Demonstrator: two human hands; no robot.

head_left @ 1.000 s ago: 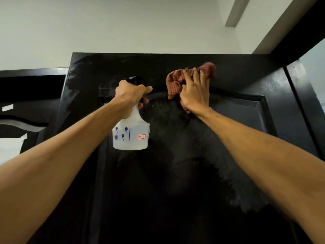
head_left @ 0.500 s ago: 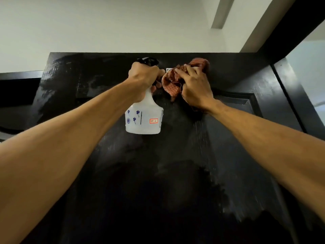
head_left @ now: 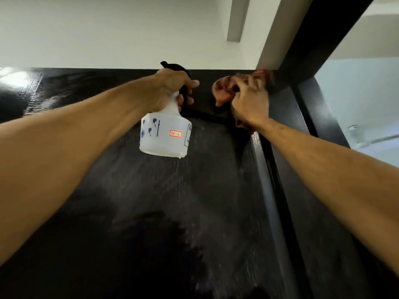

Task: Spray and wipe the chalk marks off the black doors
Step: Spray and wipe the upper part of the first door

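Note:
A black door (head_left: 164, 212) fills the lower view, its panel streaked with wet, greyish smears. My left hand (head_left: 172, 87) grips the neck of a white spray bottle (head_left: 165, 137) with a black trigger head, held up near the door's top rail. To its right, my right hand (head_left: 250, 100) holds a crumpled reddish cloth (head_left: 224, 89) against the door's upper right corner. The cloth is blurred by motion.
A black door frame (head_left: 319, 117) runs down the right side, with a bright room beyond it. A white wall and ceiling beam (head_left: 237, 18) lie above the door. The door's glossy left part (head_left: 21, 91) catches a light reflection.
The view has shifted left across the door. My right hand has carried the cloth rightward to the door's upper right corner. The spray bottle stays raised beside it.

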